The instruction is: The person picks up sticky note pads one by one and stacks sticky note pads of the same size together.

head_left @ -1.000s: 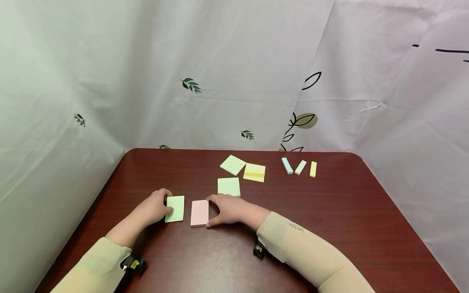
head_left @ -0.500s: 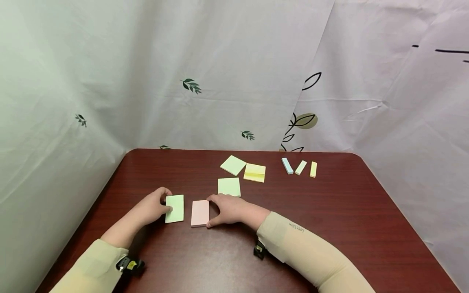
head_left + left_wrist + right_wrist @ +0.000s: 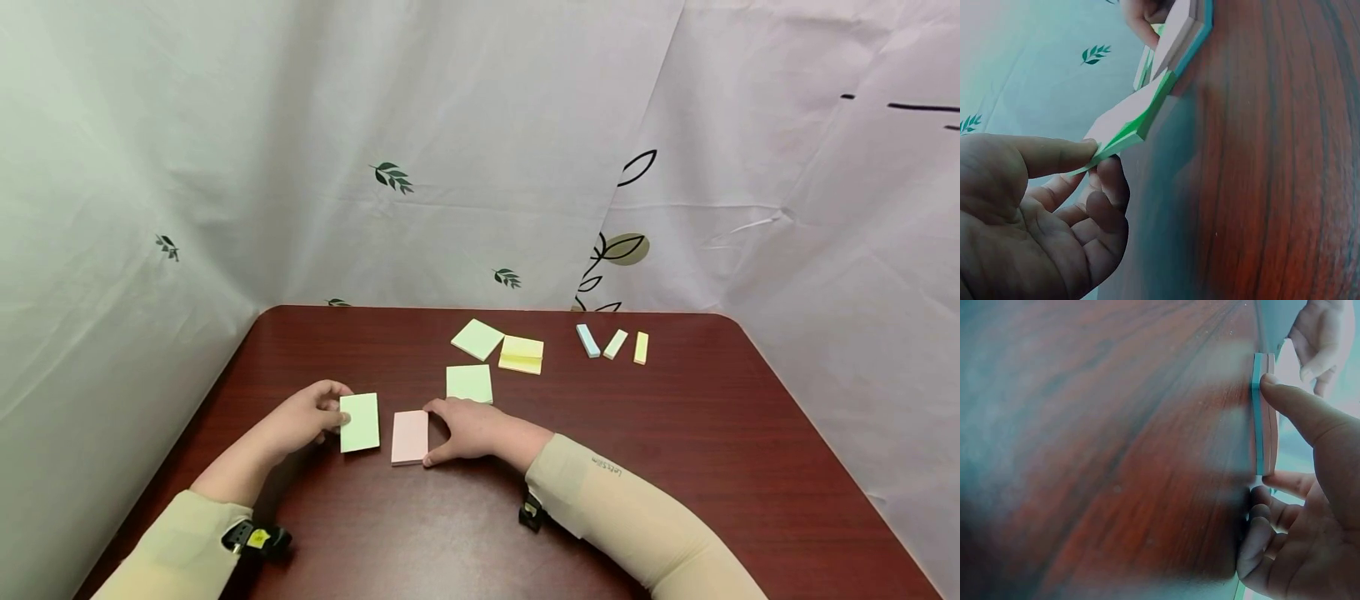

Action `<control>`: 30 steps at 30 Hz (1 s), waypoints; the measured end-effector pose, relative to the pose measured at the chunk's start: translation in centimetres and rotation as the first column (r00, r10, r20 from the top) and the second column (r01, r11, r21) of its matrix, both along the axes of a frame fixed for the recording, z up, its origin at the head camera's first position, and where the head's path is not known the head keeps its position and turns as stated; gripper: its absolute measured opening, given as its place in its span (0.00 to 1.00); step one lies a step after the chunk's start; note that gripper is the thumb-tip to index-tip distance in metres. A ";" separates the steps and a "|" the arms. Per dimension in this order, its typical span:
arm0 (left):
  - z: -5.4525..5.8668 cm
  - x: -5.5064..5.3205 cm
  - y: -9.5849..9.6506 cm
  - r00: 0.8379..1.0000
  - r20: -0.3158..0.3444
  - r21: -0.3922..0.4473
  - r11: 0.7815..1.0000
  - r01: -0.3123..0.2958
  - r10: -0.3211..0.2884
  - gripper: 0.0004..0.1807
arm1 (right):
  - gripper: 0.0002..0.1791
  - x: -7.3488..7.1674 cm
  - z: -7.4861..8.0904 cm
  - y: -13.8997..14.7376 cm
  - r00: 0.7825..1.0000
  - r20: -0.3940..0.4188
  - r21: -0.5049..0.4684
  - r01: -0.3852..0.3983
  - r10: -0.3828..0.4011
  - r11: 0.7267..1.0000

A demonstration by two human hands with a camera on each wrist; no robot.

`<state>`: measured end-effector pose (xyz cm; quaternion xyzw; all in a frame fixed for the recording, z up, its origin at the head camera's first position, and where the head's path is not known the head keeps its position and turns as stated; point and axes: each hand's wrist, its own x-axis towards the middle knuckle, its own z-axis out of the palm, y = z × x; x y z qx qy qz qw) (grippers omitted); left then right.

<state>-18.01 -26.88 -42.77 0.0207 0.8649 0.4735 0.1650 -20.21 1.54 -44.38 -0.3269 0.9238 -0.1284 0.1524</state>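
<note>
My left hand [image 3: 298, 421] pinches a light green sticky note pad [image 3: 363, 423] by its left edge, thumb on top and fingers beneath. In the left wrist view the pad [image 3: 1124, 127] is tilted above the table, its top sheets parting slightly from the rest. My right hand [image 3: 474, 428] holds a pink sticky note pad [image 3: 410, 435] on the table, thumb at its near right corner and index finger at its far right corner. A blue layer [image 3: 1257, 419] lies under the pink ones in the right wrist view. The green pad is just left of the pink stack.
Behind my right hand lies another green pad [image 3: 469, 382]. Farther back are a green pad [image 3: 477, 339] and a yellow pad [image 3: 521, 353] with a raised flap. Narrow blue [image 3: 588, 341], pale [image 3: 615, 343] and yellow [image 3: 641, 347] strips lie at the back right. A patterned curtain [image 3: 450, 167] hangs behind the table.
My left hand has lifted the green pad from the table and tilted it, with the thumb now nearer its upper left edge. The right hand and pink stack have stayed in place.
</note>
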 end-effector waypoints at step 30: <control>-1.1 0.0 4.2 0.999 0.043 0.114 0.993 -0.027 0.022 0.23 | 0.46 -0.1 -0.2 -0.3 0.999 0.021 0.010 0.026 -0.026 1.000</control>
